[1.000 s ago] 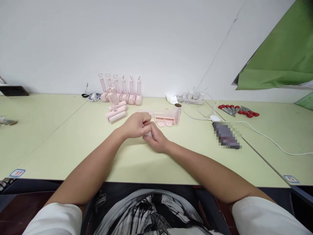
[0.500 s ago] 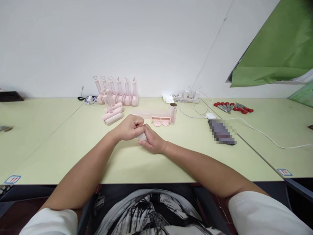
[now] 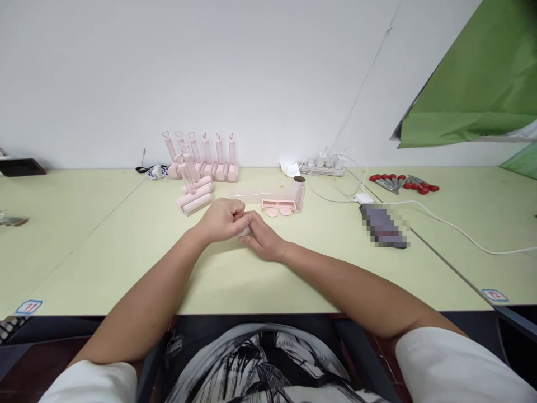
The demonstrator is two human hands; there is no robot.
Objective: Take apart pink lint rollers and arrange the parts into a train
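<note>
My left hand (image 3: 225,220) is a fist, pressed against my right hand (image 3: 266,239) above the pale table. Between them shows a small part of a white roll (image 3: 245,232); the rest is hidden by the fingers. My right hand wraps round it from the right, and my left fist closes on its upper end. Just behind the hands lie a pink roller frame (image 3: 278,205), two pink round discs (image 3: 272,212), flat clear pink covers (image 3: 245,194) and an upright clear pink tube (image 3: 300,196).
Several pink lint rollers (image 3: 208,170) with heart-shaped loops stand at the back left. A power strip (image 3: 322,168) with white cables lies by the wall. To the right are a dark pixelated object (image 3: 382,226) and several red-handled tools (image 3: 423,190).
My hands have drawn slightly closer round the white roll, and less of it shows. The whole view has shifted a little; the things on the table stay put.
</note>
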